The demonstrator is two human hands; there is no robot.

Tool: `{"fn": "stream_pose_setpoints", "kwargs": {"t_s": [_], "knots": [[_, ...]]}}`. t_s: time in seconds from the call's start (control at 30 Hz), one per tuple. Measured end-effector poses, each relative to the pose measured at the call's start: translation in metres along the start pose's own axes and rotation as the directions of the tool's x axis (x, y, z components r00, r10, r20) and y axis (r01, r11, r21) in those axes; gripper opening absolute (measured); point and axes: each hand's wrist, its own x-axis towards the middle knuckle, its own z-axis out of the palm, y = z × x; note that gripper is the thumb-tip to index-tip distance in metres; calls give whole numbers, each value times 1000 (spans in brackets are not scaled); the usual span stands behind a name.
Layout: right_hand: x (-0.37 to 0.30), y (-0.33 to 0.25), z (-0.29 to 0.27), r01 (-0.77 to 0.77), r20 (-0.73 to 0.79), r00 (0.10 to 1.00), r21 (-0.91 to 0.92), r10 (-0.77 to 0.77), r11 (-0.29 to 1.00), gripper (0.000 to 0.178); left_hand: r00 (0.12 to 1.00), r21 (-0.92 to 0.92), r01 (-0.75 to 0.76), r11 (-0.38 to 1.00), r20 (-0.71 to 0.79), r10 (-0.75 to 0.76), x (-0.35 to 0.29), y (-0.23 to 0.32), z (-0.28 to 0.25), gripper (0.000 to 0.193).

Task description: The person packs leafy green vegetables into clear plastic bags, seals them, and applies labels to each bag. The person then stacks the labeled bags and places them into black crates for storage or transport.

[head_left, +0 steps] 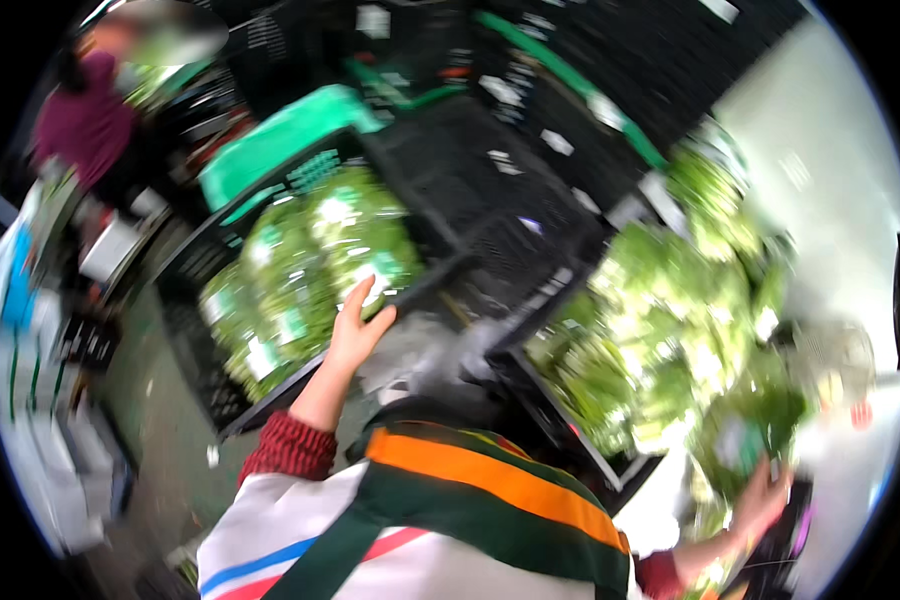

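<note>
My left hand (pixel 355 328) is over the near edge of a black crate (pixel 192 345), thumb and finger spread apart. Beside its fingertips lie several clear bags of leafy greens (pixel 292 265) with white and green labels; whether it touches one I cannot tell. Out at the far right, my right hand (pixel 763 503) is closed on the lower end of a bag of leafy greens (pixel 748 430), blurred by motion. Between my hands, a second black crate (pixel 550 385) is heaped with loose green lettuce (pixel 645 330).
Black crates (pixel 450 160) stand behind the lettuce, some with green rims. A green crate (pixel 285 135) adjoins the bagged greens. More heads of greens (pixel 708 195) lie by a pale wall (pixel 825 130). A person in a purple top (pixel 88 120) is at the far left, near white boxes (pixel 45 430).
</note>
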Motion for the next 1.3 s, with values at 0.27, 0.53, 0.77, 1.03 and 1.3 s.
{"fn": "stream_pose_setpoints", "kwargs": {"t_s": [0.27,0.53,0.77,1.03,1.3], "knots": [[-148,-229,208,102,292,536,909,-792,404,25,929,-681,340,648,348,-122,-45,40,-42,49],[-179,-135,256,122,317,549,885,-773,450,16,851,-322,358,876,498,-166,-33,30,35,51],[-149,53,152,104,346,930,74,-123,992,16,565,-212,413,886,822,-67,-54,51,148,53],[-197,293,-15,-665,-129,745,-224,655,713,61,945,84,91,992,308,-113,77,-10,81,55],[-199,344,-22,-645,65,764,37,642,763,27,908,536,-324,779,-55,416,119,42,40,53]]}}
